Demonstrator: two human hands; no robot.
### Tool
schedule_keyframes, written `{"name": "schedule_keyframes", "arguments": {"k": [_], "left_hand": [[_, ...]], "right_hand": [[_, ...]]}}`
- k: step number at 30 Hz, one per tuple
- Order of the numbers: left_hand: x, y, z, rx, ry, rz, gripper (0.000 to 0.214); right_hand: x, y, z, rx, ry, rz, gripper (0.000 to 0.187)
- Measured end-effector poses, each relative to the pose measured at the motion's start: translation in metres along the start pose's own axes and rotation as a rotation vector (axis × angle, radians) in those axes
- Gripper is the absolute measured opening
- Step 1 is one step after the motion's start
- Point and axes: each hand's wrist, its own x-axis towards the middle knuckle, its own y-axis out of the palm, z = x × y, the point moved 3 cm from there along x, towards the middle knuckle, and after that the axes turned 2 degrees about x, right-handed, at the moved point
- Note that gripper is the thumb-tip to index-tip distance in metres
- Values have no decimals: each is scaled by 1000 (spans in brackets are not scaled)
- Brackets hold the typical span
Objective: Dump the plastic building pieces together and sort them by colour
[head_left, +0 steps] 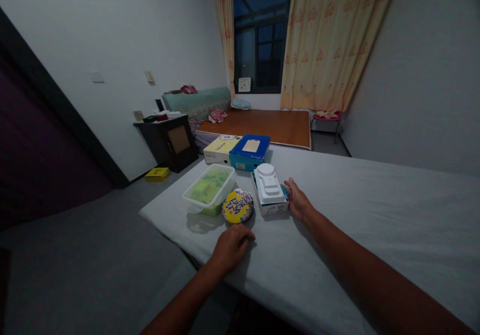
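My right hand [298, 201] grips the right side of a small white box [270, 197] that holds a white moulded plastic insert, fingers curled against its edge. My left hand [231, 247] rests on the grey table cover [337, 225] with its fingers curled under, just below a round yellow and purple tin [237, 207]; what lies under the fingers, if anything, is hidden. Left of the tin stands a clear plastic container [210, 187] with green contents and a lid.
Further back on the table lie a blue box [250, 151] and a yellow and white box [222, 148]. Behind are a bed with a wooden mat [270, 125], a dark nightstand [170, 140], a dark window with curtains [330, 40], and a yellow item [157, 174] on the floor.
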Motion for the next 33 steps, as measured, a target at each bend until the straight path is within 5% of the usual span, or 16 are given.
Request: {"name": "schedule_keyframes", "arguments": {"k": [9, 14, 19, 33], "left_hand": [[21, -20, -15, 284, 425, -161, 24], [34, -33, -10, 514, 394, -85, 34], [47, -41, -12, 494, 371, 20, 37], [45, -37, 19, 496, 317, 16, 49]], "right_hand": [[-5, -16, -13, -82, -52, -23, 44], [-6, -20, -15, -92, -109, 53, 39], [-7, -20, -17, -93, -128, 85, 40], [-37, -9, -34, -161, -238, 71, 55]]}}
